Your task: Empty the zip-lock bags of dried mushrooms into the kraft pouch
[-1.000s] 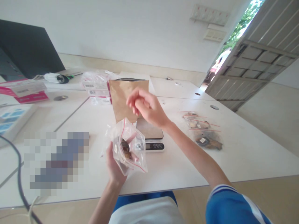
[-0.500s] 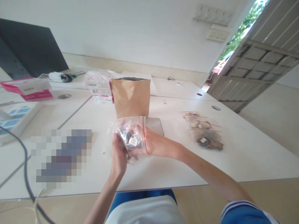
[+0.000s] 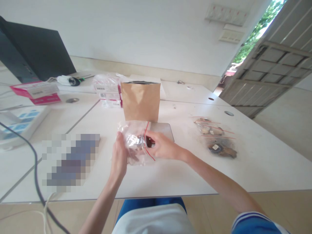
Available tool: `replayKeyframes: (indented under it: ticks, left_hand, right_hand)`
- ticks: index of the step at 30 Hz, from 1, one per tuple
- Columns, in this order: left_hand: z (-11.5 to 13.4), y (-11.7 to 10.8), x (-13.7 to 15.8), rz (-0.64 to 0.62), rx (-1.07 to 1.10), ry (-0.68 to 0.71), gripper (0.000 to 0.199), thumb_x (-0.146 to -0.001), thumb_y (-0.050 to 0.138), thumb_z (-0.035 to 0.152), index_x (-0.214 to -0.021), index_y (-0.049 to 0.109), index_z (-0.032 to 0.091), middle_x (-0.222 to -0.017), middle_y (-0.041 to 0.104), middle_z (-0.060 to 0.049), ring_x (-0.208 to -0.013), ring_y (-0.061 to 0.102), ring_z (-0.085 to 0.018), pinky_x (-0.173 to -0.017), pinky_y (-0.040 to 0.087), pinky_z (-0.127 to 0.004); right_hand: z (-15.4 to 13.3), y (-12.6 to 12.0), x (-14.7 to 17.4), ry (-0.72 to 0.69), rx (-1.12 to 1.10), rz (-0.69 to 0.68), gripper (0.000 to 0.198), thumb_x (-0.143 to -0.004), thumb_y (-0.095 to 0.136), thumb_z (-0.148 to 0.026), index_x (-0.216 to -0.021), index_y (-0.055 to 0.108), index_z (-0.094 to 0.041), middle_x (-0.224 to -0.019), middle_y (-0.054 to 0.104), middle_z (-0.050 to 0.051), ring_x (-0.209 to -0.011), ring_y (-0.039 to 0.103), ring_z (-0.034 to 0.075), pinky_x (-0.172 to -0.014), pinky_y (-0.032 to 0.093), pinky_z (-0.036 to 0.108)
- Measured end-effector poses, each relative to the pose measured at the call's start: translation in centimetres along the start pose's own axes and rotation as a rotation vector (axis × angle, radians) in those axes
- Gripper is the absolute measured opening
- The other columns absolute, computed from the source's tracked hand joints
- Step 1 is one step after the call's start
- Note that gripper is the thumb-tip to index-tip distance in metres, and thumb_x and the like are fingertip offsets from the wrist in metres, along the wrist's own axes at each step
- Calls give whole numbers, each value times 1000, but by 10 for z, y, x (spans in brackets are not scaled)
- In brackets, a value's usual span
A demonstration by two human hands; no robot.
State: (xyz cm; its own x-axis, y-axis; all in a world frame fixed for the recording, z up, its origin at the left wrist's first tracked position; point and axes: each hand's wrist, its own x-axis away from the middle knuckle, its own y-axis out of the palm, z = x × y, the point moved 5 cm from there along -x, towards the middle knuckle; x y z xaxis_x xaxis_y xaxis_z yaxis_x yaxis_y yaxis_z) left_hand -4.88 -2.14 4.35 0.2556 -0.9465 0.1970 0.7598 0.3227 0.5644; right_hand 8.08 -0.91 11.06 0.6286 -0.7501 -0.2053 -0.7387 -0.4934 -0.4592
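My left hand [image 3: 119,152] is closed round the left side of a clear zip bag [image 3: 129,128] with a red seal line. Dark contents and a white label show blurrily through the plastic. At the bag's open right end, my right hand [image 3: 162,145] has its thumb and fingers curled round a small dark object [image 3: 150,142], whose kind I cannot make out. Just behind the bag stands an upright brown paper pouch [image 3: 141,102], open at the top. A flat silver plate with rounded corners [image 3: 167,131] lies partly under my right hand.
Several clear zip bags with brown dried pieces [image 3: 220,148] lie to the right. Pink-and-white boxes [image 3: 109,92], a power strip [image 3: 24,123], a dark monitor [image 3: 41,48] and a pixelated item [image 3: 73,159] are on the left. A dark cable [image 3: 36,175] crosses the table's front left edge.
My right hand has drawn back to the right, from inside the zip bag to its mouth, where a dark object now shows in its fingers. My left hand still holds the bag.
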Motion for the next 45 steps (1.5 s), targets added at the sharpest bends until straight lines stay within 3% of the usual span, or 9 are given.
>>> replayKeyframes:
  ticks: [5, 12, 17, 20, 24, 30, 35, 41, 45]
  left_hand:
    - [29, -10, -8, -2, -436, 47, 35, -88, 49, 41, -99, 68, 13, -59, 68, -5, -34, 55, -15, -28, 34, -20]
    - [47, -13, -20, 211, -1056, 337, 23, -79, 64, 29, -99, 62, 19, -57, 65, -4, -55, 64, -24, -47, 41, -22]
    - [47, 1, -15, 246, -1412, 797, 54, -86, 50, 25, -138, 38, 13, -128, 55, -22, -117, 50, -36, -91, 39, -49]
    - [45, 12, -9, 21, -1578, 1003, 43, -90, 37, 16, -130, 51, 23, -139, 47, -14, -118, 49, -31, -95, 38, -48]
    - [16, 11, -16, -378, -1780, 903, 31, -92, 38, 23, -111, 63, 25, -125, 59, -11, -106, 57, -29, -86, 45, -42]
    - [-17, -1, -29, -416, -1895, 858, 40, -90, 44, 42, -115, 59, 14, -123, 58, -22, -106, 55, -35, -83, 46, -44]
    - [-12, 5, -30, -575, -2008, 785, 30, -93, 40, 33, -107, 62, 19, -112, 62, -16, -92, 59, -28, -78, 46, -37]
    - [4, 9, -23, -559, -1984, 933, 33, -95, 33, 27, -98, 65, 22, -124, 55, -15, -111, 51, -29, -86, 44, -43]
    - [14, 4, -23, -714, -1904, 852, 42, -97, 24, 26, -111, 63, 21, -118, 59, -15, -109, 55, -25, -83, 46, -42]
  right_hand:
    - [4, -39, -13, -46, -436, 129, 35, -68, 77, -32, -93, 55, -23, -98, 64, 3, -85, 63, 14, -70, 52, 27]
    - [-6, -129, -85, -256, -29, 541, 29, -80, 64, -42, -95, 45, -26, -103, 61, 4, -85, 60, 14, -72, 52, 30]
    - [-2, -152, -127, -364, 341, 635, 18, -86, 58, -27, -97, 44, -25, -104, 59, 4, -92, 59, 15, -85, 49, 34]
    - [3, -148, -134, -383, 430, 604, 18, -85, 55, -17, -95, 42, -24, -103, 58, 4, -90, 60, 14, -88, 47, 35]
    - [1, -146, -136, -396, 456, 591, 20, -84, 54, -15, -95, 41, -24, -106, 56, 6, -93, 60, 14, -89, 46, 34]
    - [-12, -148, -151, -381, 545, 555, 18, -84, 55, -16, -92, 43, -25, -106, 55, 6, -99, 56, 17, -93, 45, 35]
    - [-8, -141, -165, -372, 674, 422, 11, -86, 55, -20, -91, 46, -25, -101, 55, 6, -98, 54, 19, -91, 46, 38]
    - [-13, -135, -160, -402, 794, 340, 8, -93, 46, -29, -94, 47, -22, -99, 55, 7, -96, 53, 19, -93, 43, 40]
    - [-17, -127, -159, -383, 893, 273, 19, -93, 46, -37, -90, 50, -19, -95, 57, 7, -96, 53, 22, -93, 42, 42]
